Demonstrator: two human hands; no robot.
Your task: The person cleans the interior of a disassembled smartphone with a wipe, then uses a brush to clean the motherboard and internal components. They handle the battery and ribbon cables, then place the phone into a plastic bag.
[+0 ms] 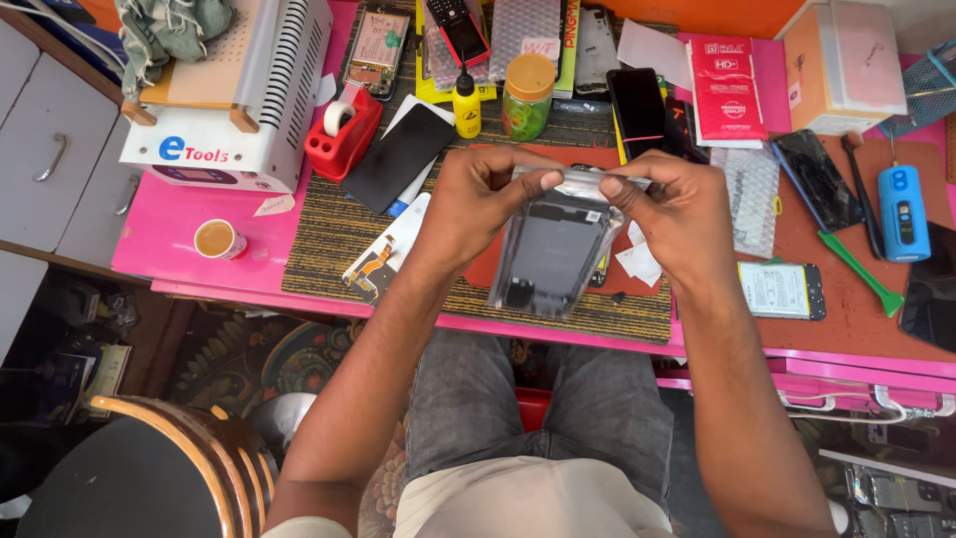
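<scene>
A pink surface [179, 234] fills the upper view, crowded with phone repair gear: a white heating machine [244, 95] at ten o'clock, a red tape dispenser [344, 134] beside it, and a blue handheld tool [903, 212] at three o'clock. At centre, above a striped mat [319, 244], two bare hands hold up a clear plastic pouch [553, 249] containing a dark phone part. The left hand [478, 199] and right hand [672, 214] each pinch the pouch's top edge, fingers closed on it. The step appears to be opening the pouch; parting the seal likely needs both pinches pulling apart evenly. A small cup of tea [217, 239] sits at nine o'clock.
</scene>
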